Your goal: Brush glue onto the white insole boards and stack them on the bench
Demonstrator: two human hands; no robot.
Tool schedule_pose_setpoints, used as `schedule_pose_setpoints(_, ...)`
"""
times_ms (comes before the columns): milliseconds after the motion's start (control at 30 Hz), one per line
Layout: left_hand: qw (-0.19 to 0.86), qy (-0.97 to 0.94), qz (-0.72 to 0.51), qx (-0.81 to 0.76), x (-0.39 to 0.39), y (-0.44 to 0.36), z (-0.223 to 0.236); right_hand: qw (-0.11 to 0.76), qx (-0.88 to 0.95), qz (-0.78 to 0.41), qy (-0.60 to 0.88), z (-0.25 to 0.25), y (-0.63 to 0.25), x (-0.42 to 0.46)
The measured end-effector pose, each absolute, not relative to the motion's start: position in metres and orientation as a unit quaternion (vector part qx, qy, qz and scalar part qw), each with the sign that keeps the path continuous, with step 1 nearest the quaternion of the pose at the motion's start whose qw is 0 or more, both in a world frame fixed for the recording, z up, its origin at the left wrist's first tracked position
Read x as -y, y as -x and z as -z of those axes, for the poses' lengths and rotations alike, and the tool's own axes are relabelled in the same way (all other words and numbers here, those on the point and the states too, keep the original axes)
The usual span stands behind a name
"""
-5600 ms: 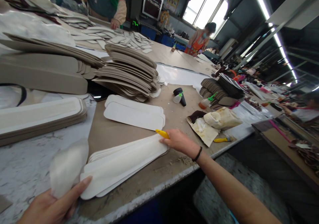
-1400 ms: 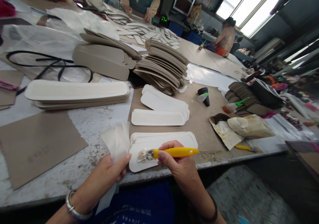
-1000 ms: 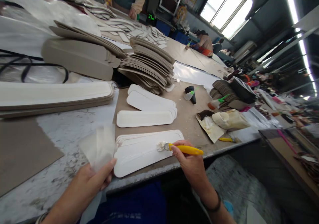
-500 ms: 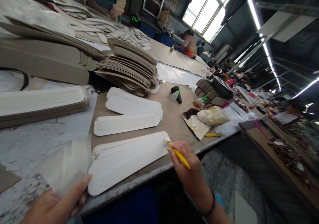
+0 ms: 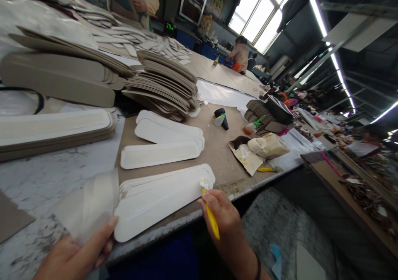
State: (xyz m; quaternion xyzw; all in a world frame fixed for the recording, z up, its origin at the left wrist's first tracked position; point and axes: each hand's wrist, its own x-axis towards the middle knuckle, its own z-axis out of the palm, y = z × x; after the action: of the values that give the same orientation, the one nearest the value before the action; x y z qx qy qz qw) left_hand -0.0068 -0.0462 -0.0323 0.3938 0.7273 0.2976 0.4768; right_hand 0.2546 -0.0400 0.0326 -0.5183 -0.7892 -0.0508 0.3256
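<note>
A yellow-handled brush (image 5: 211,217) is gripped in my right hand (image 5: 225,222). Its whitish bristles touch the right end of the top piece in a fanned stack of long white rounded strips (image 5: 158,203). My left hand (image 5: 79,251) is closed on several translucent pale sheets (image 5: 90,205), and its thumb tip lies at the left end of that stack. Just behind, another long white strip (image 5: 160,154) rests on the brown table covering, overlapping more white strips (image 5: 164,128).
Stacks of grey-brown boards (image 5: 164,85) stand behind. A white-topped stack (image 5: 59,130) lies left. Small bottles (image 5: 219,119), a crumpled stained cloth (image 5: 264,147) and another yellow brush (image 5: 268,169) are at right. A co-worker's hand (image 5: 140,5) shows across the table.
My right hand has moved the brush slightly left and toward me along the top strip, its handle now steeper. My left hand keeps the sheets. The co-worker's hand has risen.
</note>
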Motion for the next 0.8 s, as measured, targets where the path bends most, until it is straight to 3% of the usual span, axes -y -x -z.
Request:
schedule_pose_setpoints(200,0.525,-0.363,-0.318,-0.702,0.041,0.010,0.026,0.464,0.742,-0.181,0.449,-0.029,-0.197,0.048)
schedule_pose_setpoints(300,0.549,-0.398,-0.301,-0.670,0.039,0.011,0.025,0.509,0.703,-0.240,0.434,-0.026,-0.184,0.042)
schedule_pose_setpoints(367,0.548,-0.404,-0.305,-0.666,0.040,0.010,0.023,0.503,0.703,-0.210,0.458,-0.021,-0.196,0.034)
schedule_pose_setpoints(567,0.543,-0.377,-0.321,-0.678,0.045,0.006,0.022,0.447,0.723,0.022,0.527,-0.020,-0.268,0.017)
schedule_pose_setpoints(700,0.541,-0.364,-0.333,-0.681,0.047,0.004,0.019,0.405,0.737,0.033,0.540,-0.031,-0.275,0.019)
schedule_pose_setpoints(800,0.542,-0.352,-0.356,-0.675,0.047,0.000,0.011,0.426,0.737,-0.012,0.524,-0.037,-0.253,0.027)
